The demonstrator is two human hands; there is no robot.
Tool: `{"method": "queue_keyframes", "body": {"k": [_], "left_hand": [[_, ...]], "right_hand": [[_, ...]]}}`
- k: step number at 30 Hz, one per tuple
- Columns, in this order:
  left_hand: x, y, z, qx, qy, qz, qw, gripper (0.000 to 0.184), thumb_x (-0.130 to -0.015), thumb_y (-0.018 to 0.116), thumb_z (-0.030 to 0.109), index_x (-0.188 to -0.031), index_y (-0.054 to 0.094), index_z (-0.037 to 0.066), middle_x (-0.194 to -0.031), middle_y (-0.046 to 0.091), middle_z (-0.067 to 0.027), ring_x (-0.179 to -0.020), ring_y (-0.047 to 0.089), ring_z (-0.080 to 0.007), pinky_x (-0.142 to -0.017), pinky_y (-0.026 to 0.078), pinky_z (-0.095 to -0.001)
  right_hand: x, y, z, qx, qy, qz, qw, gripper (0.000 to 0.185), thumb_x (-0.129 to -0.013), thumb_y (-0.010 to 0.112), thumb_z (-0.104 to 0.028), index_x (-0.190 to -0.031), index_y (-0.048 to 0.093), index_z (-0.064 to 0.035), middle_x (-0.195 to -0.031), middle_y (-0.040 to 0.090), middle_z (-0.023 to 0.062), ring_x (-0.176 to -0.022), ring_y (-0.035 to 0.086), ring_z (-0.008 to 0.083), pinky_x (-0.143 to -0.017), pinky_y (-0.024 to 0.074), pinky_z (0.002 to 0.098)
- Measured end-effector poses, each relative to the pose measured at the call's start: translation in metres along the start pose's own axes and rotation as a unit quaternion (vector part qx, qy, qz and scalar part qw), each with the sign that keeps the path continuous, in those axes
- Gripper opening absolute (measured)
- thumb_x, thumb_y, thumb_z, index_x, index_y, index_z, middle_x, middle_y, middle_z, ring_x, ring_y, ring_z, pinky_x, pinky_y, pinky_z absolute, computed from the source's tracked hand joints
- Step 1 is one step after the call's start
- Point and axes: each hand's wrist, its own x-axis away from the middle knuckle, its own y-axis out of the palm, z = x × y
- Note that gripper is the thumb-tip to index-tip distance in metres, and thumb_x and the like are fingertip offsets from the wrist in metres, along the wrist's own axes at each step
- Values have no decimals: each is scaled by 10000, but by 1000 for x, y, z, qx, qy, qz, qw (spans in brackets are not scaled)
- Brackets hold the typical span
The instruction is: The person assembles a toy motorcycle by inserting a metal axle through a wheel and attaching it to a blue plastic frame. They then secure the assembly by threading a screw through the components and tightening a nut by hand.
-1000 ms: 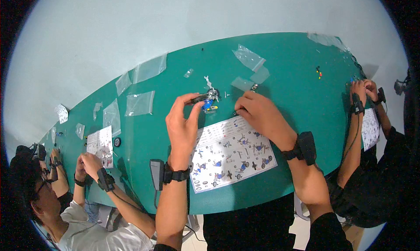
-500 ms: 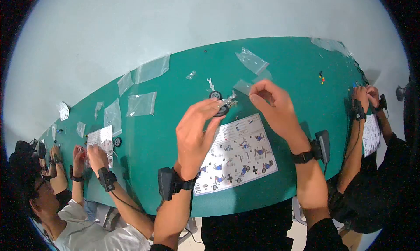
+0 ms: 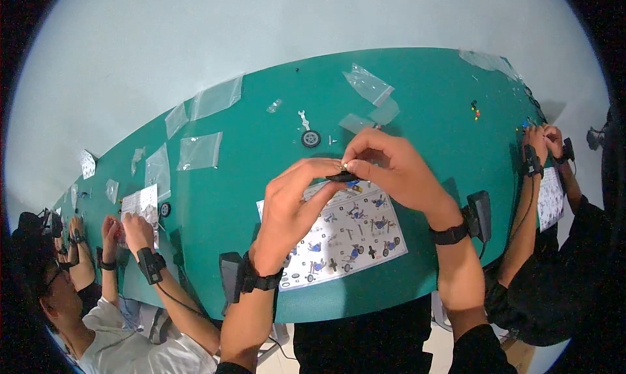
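Observation:
My left hand (image 3: 287, 201) is closed on a black toy wheel (image 3: 342, 177), pinched between thumb and fingers and seen nearly edge-on. At the wheel's upper side, my right hand (image 3: 401, 175) pinches a tiny brass-coloured piece (image 3: 345, 167); its exact kind is too small to make out. Both hands meet above the top edge of a printed instruction sheet (image 3: 342, 234) with pictures of a blue toy motorcycle. Just beyond them lie a second wheel (image 3: 311, 138), a small metal wrench (image 3: 304, 120) and small screws (image 3: 330, 140).
Clear plastic bags (image 3: 200, 151) are scattered over the green table (image 3: 261, 126), some behind my right hand. At left a co-worker's hands (image 3: 138, 232) are over another sheet (image 3: 140, 201). On the right are another person's hands (image 3: 536, 141) and small coloured parts (image 3: 476, 113).
My right hand has come left and down to meet the wheel in my left hand. The wheel has turned more edge-on, and the view has shifted slightly.

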Motion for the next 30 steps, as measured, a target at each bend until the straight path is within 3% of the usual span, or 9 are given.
{"method": "queue_keyframes", "body": {"k": [7,10,13,19,22,25,30], "left_hand": [[1,-2,3,23,-19,-22,999,271,-838,809,-65,-1084,709,-9,-1069,768,-142,-956,759,-301,-820,592,-361],[2,-3,2,25,-22,-31,999,272,-832,811,-65,-1078,711,-8,-1044,764,-134,-937,753,-294,-809,587,-366],[-1,-5,5,16,-22,-36,999,294,-768,842,-67,-1038,751,7,-1052,779,-129,-987,761,-269,-843,597,-350],[-2,-11,5,4,-9,-18,1000,290,-781,830,-90,-1048,771,9,-1054,709,-113,-978,712,-244,-816,567,-338],[3,-10,-3,106,-64,-3,992,294,-809,816,-106,-1080,770,-3,-1090,712,-111,-1019,726,-227,-874,593,-331],[1,-9,6,249,-174,34,952,281,-851,786,-127,-1110,762,-24,-1152,725,-130,-1082,731,-220,-962,611,-333],[2,-11,-5,274,-161,33,948,329,-875,757,-146,-1188,749,-42,-1256,711,-158,-1117,728,-223,-1003,614,-338]], "right_hand": [[0,1,4,-70,41,-25,996,154,-1022,731,-156,-1100,718,-23,-1018,701,11,-954,654,87,-850,540,274],[-2,-1,6,-49,2,-32,998,144,-1017,736,-147,-1093,725,-26,-1022,709,9,-945,653,82,-845,540,271],[-2,-5,7,-65,12,-52,996,130,-1014,738,-137,-1084,732,-27,-1013,716,3,-941,650,76,-847,537,265],[0,-6,3,-96,36,-58,993,133,-1014,745,-144,-1079,737,-27,-991,718,-7,-935,646,67,-842,535,263],[1,-3,-7,-118,67,-57,989,101,-1011,730,-96,-1080,712,-24,-1012,701,-2,-948,646,82,-857,525,271],[1,4,-4,-145,67,-35,987,110,-1011,737,-105,-1079,711,-23,-1000,708,5,-926,657,88,-845,535,266],[2,12,-3,-152,42,0,988,155,-1022,735,-136,-1096,716,-2,-999,730,21,-903,679,85,-821,566,267]]}}
